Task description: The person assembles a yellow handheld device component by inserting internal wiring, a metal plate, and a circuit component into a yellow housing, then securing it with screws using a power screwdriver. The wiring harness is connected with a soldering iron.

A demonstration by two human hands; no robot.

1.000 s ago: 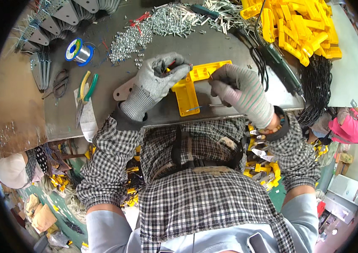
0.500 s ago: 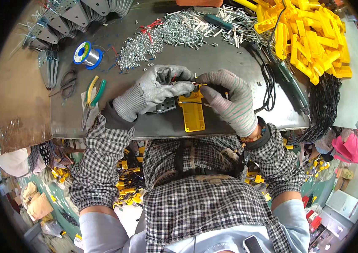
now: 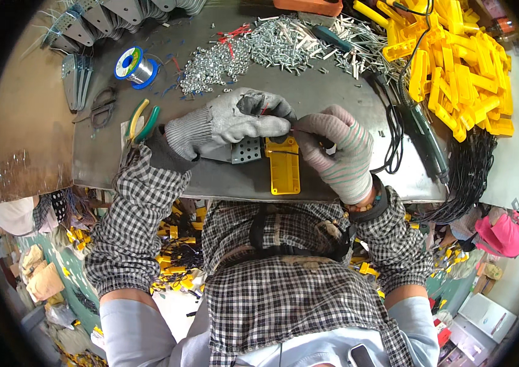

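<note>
A yellow plastic part (image 3: 284,170) lies on the grey metal workbench (image 3: 223,177) near its front edge, beside a perforated grey metal plate (image 3: 246,150). My left hand (image 3: 235,122), in a grey knit glove, reaches across the plate, its fingertips at the yellow part's top end pinching something small and red. My right hand (image 3: 336,153), in a striped glove, meets it there, fingers closed on the same top end of the part. What sits between the fingertips is too small to make out.
A heap of screws (image 3: 253,49) lies behind the hands. Yellow plastic parts (image 3: 455,67) are piled at the right, next to black cables (image 3: 474,177) and an electric screwdriver (image 3: 421,137). Pliers (image 3: 140,119), scissors (image 3: 105,104), a wire spool (image 3: 134,65) and metal brackets (image 3: 82,24) sit at the left.
The yellow part has come down from being held up crosswise to lying lengthwise on the bench. Both hands have drawn together at its top end.
</note>
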